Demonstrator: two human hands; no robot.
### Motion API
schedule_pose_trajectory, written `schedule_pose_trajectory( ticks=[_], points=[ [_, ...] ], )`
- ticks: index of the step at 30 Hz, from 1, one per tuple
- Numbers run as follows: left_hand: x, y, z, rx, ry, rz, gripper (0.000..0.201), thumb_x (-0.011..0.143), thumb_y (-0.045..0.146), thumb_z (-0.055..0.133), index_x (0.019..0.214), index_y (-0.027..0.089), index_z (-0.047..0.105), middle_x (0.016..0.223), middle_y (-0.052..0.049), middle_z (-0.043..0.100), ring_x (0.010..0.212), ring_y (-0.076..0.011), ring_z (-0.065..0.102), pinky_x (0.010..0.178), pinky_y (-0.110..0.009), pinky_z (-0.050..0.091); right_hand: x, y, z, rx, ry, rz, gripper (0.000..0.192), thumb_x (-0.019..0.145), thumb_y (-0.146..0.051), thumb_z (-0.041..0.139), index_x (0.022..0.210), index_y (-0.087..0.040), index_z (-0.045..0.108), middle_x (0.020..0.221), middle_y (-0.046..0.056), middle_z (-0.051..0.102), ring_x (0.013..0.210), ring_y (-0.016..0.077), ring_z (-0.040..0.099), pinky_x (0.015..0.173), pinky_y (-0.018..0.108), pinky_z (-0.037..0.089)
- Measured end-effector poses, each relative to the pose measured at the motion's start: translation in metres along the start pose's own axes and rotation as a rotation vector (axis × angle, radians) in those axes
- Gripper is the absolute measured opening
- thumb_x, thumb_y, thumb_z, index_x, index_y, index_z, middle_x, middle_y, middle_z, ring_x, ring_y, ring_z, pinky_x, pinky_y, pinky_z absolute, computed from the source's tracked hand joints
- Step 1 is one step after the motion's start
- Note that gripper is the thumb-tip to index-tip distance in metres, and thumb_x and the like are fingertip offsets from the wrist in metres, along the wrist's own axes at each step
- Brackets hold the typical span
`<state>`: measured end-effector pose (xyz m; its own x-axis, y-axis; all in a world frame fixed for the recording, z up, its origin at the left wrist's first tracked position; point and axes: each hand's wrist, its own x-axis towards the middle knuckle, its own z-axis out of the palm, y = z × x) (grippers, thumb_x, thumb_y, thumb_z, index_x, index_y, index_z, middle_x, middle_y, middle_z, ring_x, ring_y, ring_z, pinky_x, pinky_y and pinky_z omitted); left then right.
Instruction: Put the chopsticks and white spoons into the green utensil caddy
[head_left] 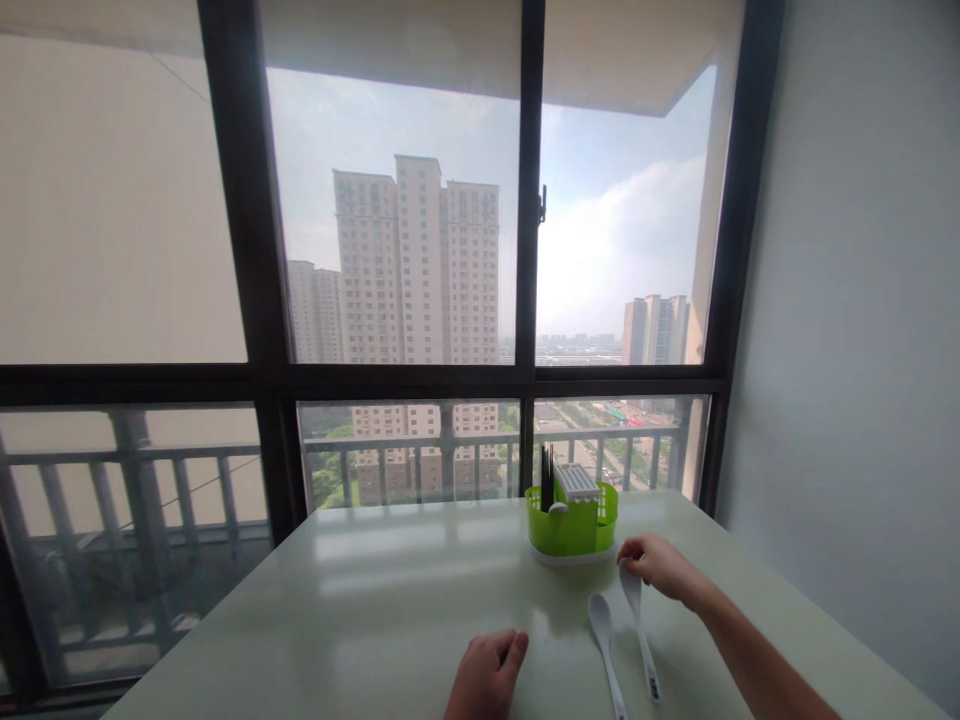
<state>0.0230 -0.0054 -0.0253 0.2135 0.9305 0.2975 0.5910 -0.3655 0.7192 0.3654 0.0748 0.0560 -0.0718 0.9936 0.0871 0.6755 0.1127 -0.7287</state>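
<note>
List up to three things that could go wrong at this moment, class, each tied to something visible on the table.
1. The right hand grips one white spoon only at its bowl end, so the long handle might swing or slip.
2. The second white spoon lies close alongside and could get knocked.
3. The green cutlery holder stands just beyond the right hand; a forward push might shove it. The left hand rests apart on the table.

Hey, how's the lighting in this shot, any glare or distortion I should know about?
Head view: strong daylight through the window backlights the scene; the table reflects pale glare; the window frame bows from wide-angle distortion; the green caddy, spoons and right hand stay sharp.
</note>
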Motion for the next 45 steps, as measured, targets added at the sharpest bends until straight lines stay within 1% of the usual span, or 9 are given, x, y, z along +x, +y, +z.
schedule_pose_trajectory(
  ticks=[3,6,9,12,17,22,36,42,45],
  points=[
    [0.001,-0.001,0.001,0.009,0.000,0.002,0.048,0.097,0.052,0.035,0.061,0.022,0.026,0.059,0.006,0.028,0.061,-0.0120,0.032,0.060,-0.030,0.018,0.005,-0.038,-0.037,-0.119,0.193,-0.147,0.020,0.076,-0.023,0.059,0.084,-0.019,0.077,0.079,0.003,0.072,0.073,0.0174,0.064,0.064,0.025,0.044],
    [0.001,-0.004,0.003,0.017,0.004,0.002,0.048,0.097,0.052,0.036,0.061,0.022,0.026,0.060,0.006,0.028,0.061,-0.0119,0.032,0.060,-0.029,0.018,0.006,-0.091,-0.054,-0.147,0.432,-0.310,0.022,0.085,-0.026,0.053,0.090,-0.020,0.074,0.081,0.002,0.071,0.070,0.0166,0.063,0.064,0.026,0.046],
    [0.001,-0.006,0.003,0.024,0.009,-0.001,0.048,0.097,0.051,0.036,0.061,0.022,0.026,0.060,0.006,0.028,0.061,-0.0119,0.032,0.060,-0.029,0.018,0.011,-0.137,-0.046,-0.191,0.681,-0.498,0.016,0.089,-0.022,0.052,0.090,-0.018,0.069,0.083,0.004,0.069,0.067,0.0150,0.060,0.065,0.026,0.046],
    [0.001,-0.006,0.003,0.014,0.014,-0.001,0.047,0.097,0.052,0.036,0.061,0.022,0.027,0.060,0.006,0.027,0.061,-0.0120,0.031,0.060,-0.029,0.019,0.022,-0.159,-0.022,-0.351,0.794,-0.623,0.014,0.091,-0.013,0.051,0.092,-0.017,0.065,0.090,0.006,0.066,0.068,0.0137,0.058,0.064,0.024,0.043],
    [0.002,-0.004,0.001,0.006,0.009,-0.015,0.048,0.096,0.054,0.034,0.061,0.022,0.027,0.061,0.005,0.029,0.063,-0.0125,0.033,0.061,-0.028,0.020,0.044,-0.159,0.020,-0.726,0.704,-0.682,0.019,0.091,-0.004,0.051,0.092,-0.018,0.065,0.093,0.005,0.065,0.065,0.0125,0.054,0.059,0.024,0.036],
    [0.003,-0.004,0.001,0.035,-0.004,-0.022,0.049,0.096,0.056,0.032,0.062,0.022,0.026,0.061,0.005,0.031,0.064,-0.0131,0.034,0.062,-0.029,0.021,0.054,-0.148,0.044,-0.866,0.636,-0.788,0.019,0.085,-0.002,0.058,0.083,-0.018,0.067,0.085,0.006,0.065,0.086,0.0213,0.057,0.080,0.033,0.040],
    [0.002,-0.001,0.000,-0.010,-0.016,-0.021,0.051,0.094,0.060,0.033,0.061,0.022,0.028,0.061,0.005,0.029,0.063,-0.0129,0.033,0.060,-0.028,0.022,0.025,-0.126,0.053,-0.622,0.584,-0.729,0.020,0.086,-0.006,0.056,0.085,-0.023,0.068,0.085,0.004,0.072,0.105,0.0249,0.059,0.115,0.050,0.029],
    [0.003,-0.002,-0.002,-0.047,-0.003,-0.035,0.056,0.092,0.066,0.033,0.058,0.022,0.034,0.061,0.004,0.029,0.063,-0.0140,0.035,0.060,-0.027,0.024,0.010,-0.127,0.044,-0.483,0.615,-0.707,0.033,0.085,-0.005,0.054,0.107,-0.023,0.069,0.113,0.007,0.072,0.121,0.0279,0.056,0.111,0.050,0.035],
    [0.004,-0.005,-0.001,-0.029,-0.009,-0.018,0.053,0.094,0.062,0.032,0.059,0.022,0.032,0.061,0.004,0.029,0.063,-0.0139,0.035,0.061,-0.028,0.024,-0.006,-0.116,0.039,-0.313,0.682,-0.569,0.026,0.092,-0.012,0.047,0.103,-0.021,0.068,0.103,0.008,0.071,0.104,0.0242,0.062,0.094,0.038,0.045]
  ],
)
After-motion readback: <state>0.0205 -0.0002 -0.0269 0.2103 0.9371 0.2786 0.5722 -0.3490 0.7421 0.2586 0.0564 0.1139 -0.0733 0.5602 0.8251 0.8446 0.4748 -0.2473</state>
